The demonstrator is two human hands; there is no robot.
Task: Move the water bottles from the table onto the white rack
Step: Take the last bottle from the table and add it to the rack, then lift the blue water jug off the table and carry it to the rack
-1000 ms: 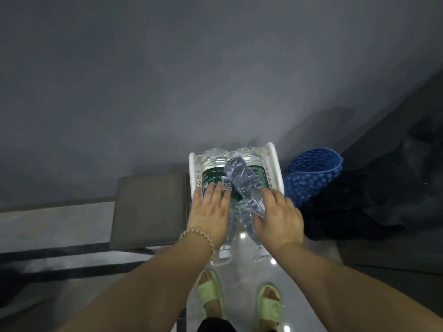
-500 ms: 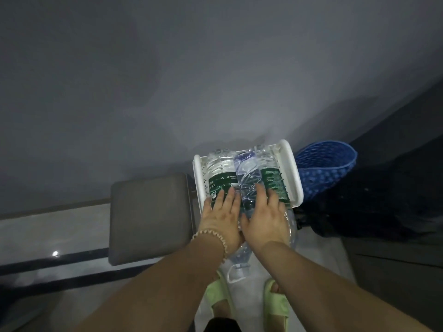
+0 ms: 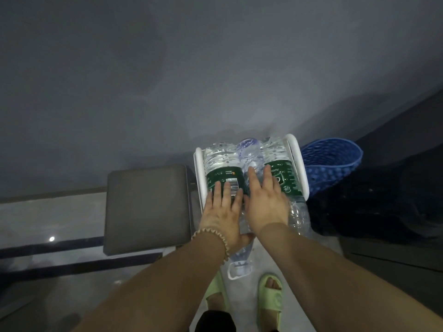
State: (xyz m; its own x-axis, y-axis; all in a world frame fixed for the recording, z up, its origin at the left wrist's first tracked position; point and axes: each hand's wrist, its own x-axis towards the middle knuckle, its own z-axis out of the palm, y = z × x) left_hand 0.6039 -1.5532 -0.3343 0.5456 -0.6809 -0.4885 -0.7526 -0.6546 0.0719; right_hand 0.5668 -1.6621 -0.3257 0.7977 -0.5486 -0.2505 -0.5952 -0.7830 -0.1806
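The white rack (image 3: 300, 161) stands against the grey wall with two big green-labelled water bottles lying in it, the left bottle (image 3: 221, 164) and the right bottle (image 3: 279, 164). A smaller clear bluish bottle (image 3: 249, 152) lies on top between them. My left hand (image 3: 225, 212), with a bead bracelet at the wrist, rests flat on the left bottle's label. My right hand (image 3: 265, 200) lies flat over the small bottle and the right bottle, fingers spread. Neither hand wraps around a bottle. The bottles' cap ends poke out toward me below my hands.
A grey cushioned stool (image 3: 147, 209) sits directly left of the rack. A blue perforated basket (image 3: 332, 164) leans at the rack's right, with dark bundles beyond it. My feet in green slippers (image 3: 271, 298) stand on the pale floor below the rack.
The small bluish bottle has gone from tilted across the two big ones to lying straight between them. Both hands have slid forward and flattened on the bottles.
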